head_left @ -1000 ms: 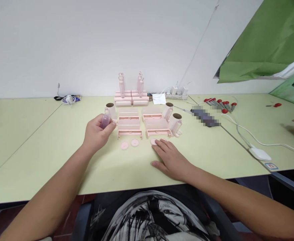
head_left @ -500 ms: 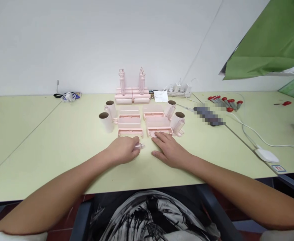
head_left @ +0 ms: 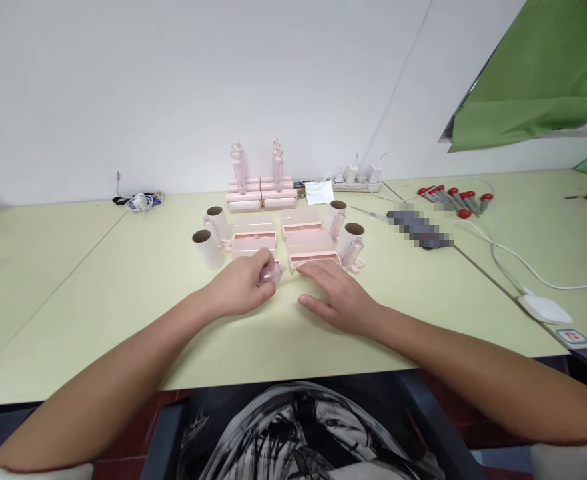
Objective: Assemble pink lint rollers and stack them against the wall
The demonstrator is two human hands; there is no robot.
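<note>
Clear tube (head_left: 272,273) in L hand (head_left: 242,284), contents unclear

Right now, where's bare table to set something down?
Free: left of the leftmost white roll, between bundled cord and left forearm; along the front edge from left forearm to right forearm; between right hand and white charger. Crowded: the middle, where left hand holds a clear tube by pink boxes; back right, with red-handled tools.

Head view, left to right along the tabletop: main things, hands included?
Coiled white cable, leftmost open white cylinder, left hand, clear plastic tube it holds, right hand, red-tipped grey rods, flat white plastic pad.
</note>
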